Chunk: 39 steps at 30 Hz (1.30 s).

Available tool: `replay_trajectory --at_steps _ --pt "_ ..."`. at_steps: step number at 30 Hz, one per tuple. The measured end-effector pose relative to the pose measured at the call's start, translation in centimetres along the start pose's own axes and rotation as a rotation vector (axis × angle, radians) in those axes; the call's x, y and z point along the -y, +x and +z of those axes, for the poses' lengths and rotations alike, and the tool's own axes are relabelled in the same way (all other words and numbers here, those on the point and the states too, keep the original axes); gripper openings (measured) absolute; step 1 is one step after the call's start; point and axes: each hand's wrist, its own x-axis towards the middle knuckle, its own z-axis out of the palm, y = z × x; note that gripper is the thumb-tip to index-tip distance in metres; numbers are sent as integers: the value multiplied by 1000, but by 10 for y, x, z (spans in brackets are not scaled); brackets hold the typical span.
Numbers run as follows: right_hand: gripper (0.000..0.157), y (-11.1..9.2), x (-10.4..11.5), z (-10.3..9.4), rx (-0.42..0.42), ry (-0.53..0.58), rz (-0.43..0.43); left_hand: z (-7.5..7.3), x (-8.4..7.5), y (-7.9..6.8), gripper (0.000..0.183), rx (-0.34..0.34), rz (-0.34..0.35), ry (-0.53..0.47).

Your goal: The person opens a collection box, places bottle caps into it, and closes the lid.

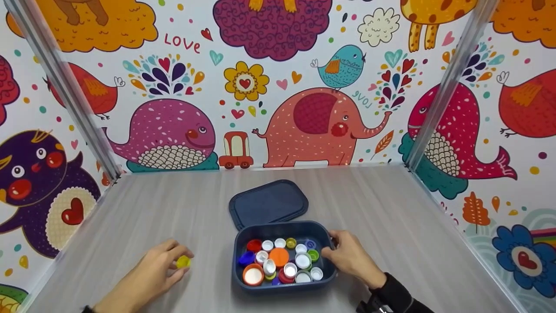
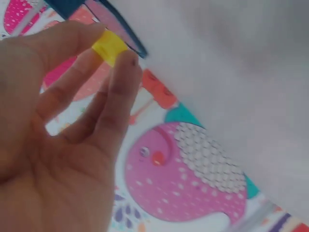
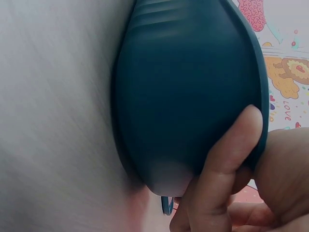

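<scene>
Between thumb and fingertips, my left hand (image 1: 157,269) pinches a small yellow bottle cap (image 1: 183,261), to the left of the box; the left wrist view shows the yellow cap (image 2: 110,47) up close. My right hand (image 1: 351,256) grips the right rim of a dark blue plastic box (image 1: 282,288), thumb over the edge and fingers along the outer wall (image 3: 188,96). Inside the box lie several bottle caps, among them an orange cap (image 1: 279,257), a red cap (image 1: 254,245), a green cap (image 1: 312,255) and many white ones.
A dark blue lid (image 1: 269,204) lies flat behind the box, close to its back edge. The grey wood-grain table (image 1: 173,200) is bounded by walls printed with cartoon animals. Metal posts (image 1: 74,91) stand at the two back corners.
</scene>
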Motion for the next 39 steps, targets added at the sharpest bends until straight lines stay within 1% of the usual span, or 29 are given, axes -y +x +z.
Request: replay_trajectory --at_steps 3,5,8,10,13,16,21,24,28,33,39 --pt "24 0 0 0 -1 2 1 -1 -20 17 22 36 -78 -1" --pt "24 0 0 0 1 2 8 0 -31 26 23 27 -67 -5" --pt "25 0 1 0 1 -1 15 3 -45 36 24 -15 11 -4" --pt "24 0 1 0 -2 -5 14 6 -54 43 24 -47 76 -3" --pt "24 0 2 0 -9 -16 8 12 -67 54 25 -68 141 -14" --pt "22 0 3 0 -14 -26 7 18 -79 66 25 -71 208 -30" --pt "19 0 3 0 -14 -27 12 28 -97 83 22 -54 279 -19" --pt "21 0 2 0 -8 -18 13 36 -103 90 20 -48 319 -10" --pt "24 -1 1 -1 1 -1 14 46 -108 99 20 -19 357 -17" --pt "22 0 1 -1 -7 -4 17 55 -113 110 20 43 354 -18" --pt "23 0 1 0 -8 -14 17 62 -120 115 24 91 342 8"
